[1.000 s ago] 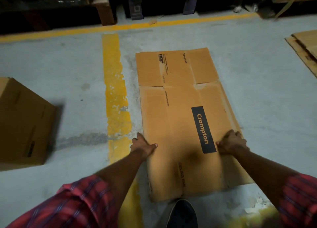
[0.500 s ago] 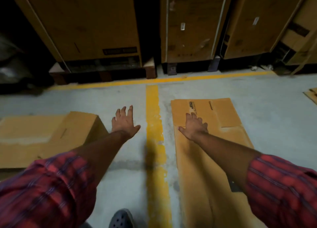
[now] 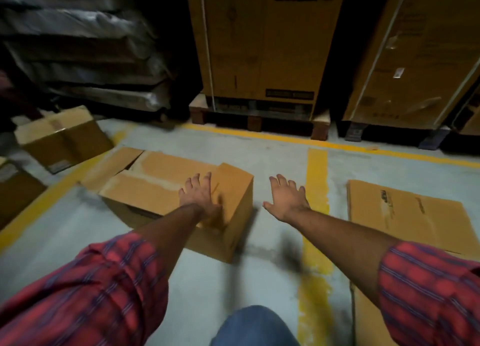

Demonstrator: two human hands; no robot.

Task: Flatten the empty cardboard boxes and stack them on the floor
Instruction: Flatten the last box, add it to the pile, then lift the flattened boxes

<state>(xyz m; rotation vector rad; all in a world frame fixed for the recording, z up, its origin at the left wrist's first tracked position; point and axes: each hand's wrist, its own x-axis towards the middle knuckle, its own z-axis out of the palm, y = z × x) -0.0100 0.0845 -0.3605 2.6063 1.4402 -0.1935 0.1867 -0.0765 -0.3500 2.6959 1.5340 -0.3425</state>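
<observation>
While both hands are spread and grasp nothing, left hand (image 3: 201,198) over the box (image 3: 181,189), right hand (image 3: 285,198) just beside it; one-sided push may skid it.

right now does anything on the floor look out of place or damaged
Nothing looks damaged. The unflattened box under the left hand sits askew with its flaps open. The box behind it is tilted across the yellow floor line. The flattened box lies flat at right.
</observation>
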